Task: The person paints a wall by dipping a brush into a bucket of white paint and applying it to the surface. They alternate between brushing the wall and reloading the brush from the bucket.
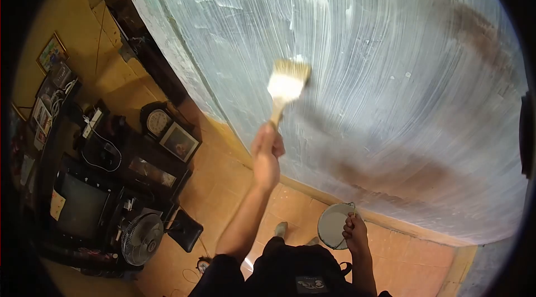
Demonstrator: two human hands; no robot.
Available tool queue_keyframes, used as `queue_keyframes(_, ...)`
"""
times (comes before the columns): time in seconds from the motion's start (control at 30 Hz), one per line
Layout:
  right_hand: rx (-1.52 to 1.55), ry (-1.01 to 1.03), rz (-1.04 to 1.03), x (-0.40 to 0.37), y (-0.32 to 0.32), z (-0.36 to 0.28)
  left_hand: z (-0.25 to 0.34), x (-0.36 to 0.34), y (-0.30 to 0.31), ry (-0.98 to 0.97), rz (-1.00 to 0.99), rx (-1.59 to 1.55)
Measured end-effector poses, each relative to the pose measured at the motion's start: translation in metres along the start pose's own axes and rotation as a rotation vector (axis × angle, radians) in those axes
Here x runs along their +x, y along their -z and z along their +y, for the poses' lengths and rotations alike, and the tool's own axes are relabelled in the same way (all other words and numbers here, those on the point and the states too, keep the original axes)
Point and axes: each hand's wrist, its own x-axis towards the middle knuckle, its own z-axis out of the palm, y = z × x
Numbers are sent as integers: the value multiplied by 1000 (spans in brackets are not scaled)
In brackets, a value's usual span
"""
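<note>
Person seen from above, at the near edge of the view. Loose black top [290,266] with short sleeves ending at the upper arm; left sleeve [220,272] creased. Small grey printed emblem [311,284] on the chest, too blurred to read. Thin dark strap loop [344,268] on the top's right side. Forearms bare; left hand [267,157] and right hand [355,231] bare. Pale footwear [281,229] just beyond the top, detail unclear
</note>
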Motion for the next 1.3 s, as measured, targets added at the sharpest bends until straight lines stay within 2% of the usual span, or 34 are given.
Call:
queue_keyframes(0.1, -15, -3, 12, 4, 6, -5, -82, -23, 22, 104, 46, 18)
queue_keyframes(0.17, -9, -1, 35, 4, 6, -4, -157, -38, 54, 133, 79, 14)
queue_keyframes(0.3, 2, -5, 39, 2, 2, -4, -258, -73, 109, 212, 27, 76)
queue_keyframes(0.47, 16, 22, 56, 0, -1, -7, -268, -93, 131, 367, 82, 177)
queue_keyframes(0.57, 8, 39, 48, -2, -6, -6, -262, -98, 130, 367, 193, 240)
queue_keyframes(0.63, 11, 38, 38, -2, -12, -5, -255, -91, 125, 485, 283, 293)
queue_keyframes(0.73, 11, 37, 15, 0, -19, -3, -230, -65, 109, 490, 199, 312)
queue_keyframes(0.87, -5, 29, -1, 2, -22, 1, -141, -32, 58, 471, 164, 203)
queue_keyframes(0.97, -4, 22, -32, 6, -26, 6, -61, -29, 32, 409, 137, 146)
queue_keyframes(1.03, 0, 14, -20, 6, -29, 6, -11, -35, 17, 242, 88, 112)
queue_keyframes(1.07, 6, 6, -8, 6, -30, 7, 5, -36, 12, 244, 89, 114)
queue_keyframes(1.13, -3, 3, -9, 1, -22, 3, 32, -41, -4, 66, 24, -21)
queue_keyframes(1.17, -13, 5, -14, 2, -20, 4, 42, -36, -10, 70, 27, -20)
queue_keyframes(1.23, -20, 7, -14, 3, -23, 5, 53, -21, -22, -93, -41, -12)
queue_keyframes(1.3, -38, 4, -10, 2, -22, 6, 51, -3, -32, -85, -42, -42)
